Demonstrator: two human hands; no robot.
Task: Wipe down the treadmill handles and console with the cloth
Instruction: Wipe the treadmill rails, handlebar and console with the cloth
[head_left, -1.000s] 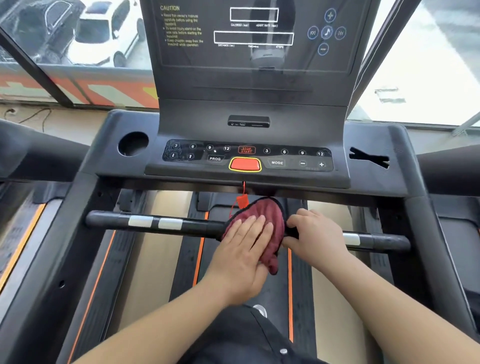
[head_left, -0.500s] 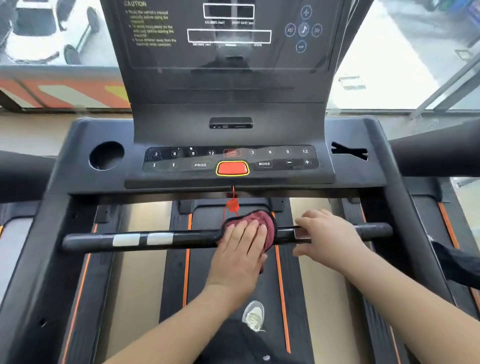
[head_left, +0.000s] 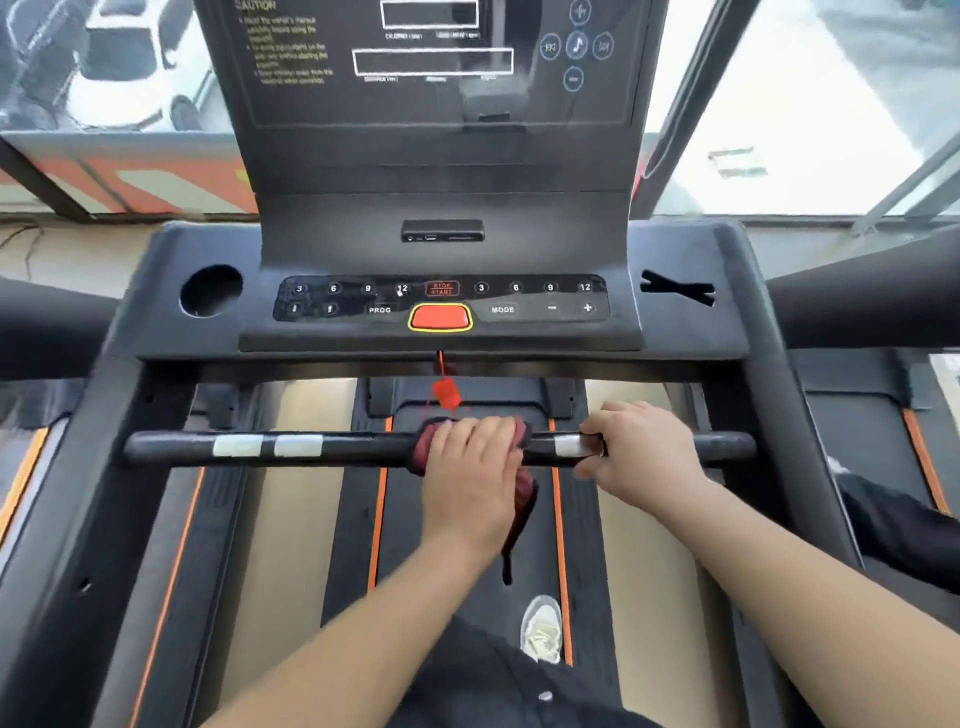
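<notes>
A black handlebar (head_left: 353, 448) with silver sensor patches runs across the treadmill in front of me. My left hand (head_left: 470, 478) presses a dark red cloth (head_left: 522, 499) over the bar's middle, fingers wrapped over it, and a tail of cloth hangs below. My right hand (head_left: 636, 452) grips the bar just to the right, over a silver patch. Above sits the console (head_left: 441, 306) with numbered keys and a red stop button. Higher up stands the dark display panel (head_left: 441, 78).
A red safety clip on a cord (head_left: 445, 393) dangles from the console just above the cloth. A round cup hole (head_left: 210, 291) lies left of the keys. Black side arms (head_left: 857, 306) flank the console. My shoe (head_left: 541, 629) rests on the belt.
My left hand has curled from lying flat on the cloth to wrapping it around the bar. The cloth's tail now hangs lower. My right hand stays gripping the bar.
</notes>
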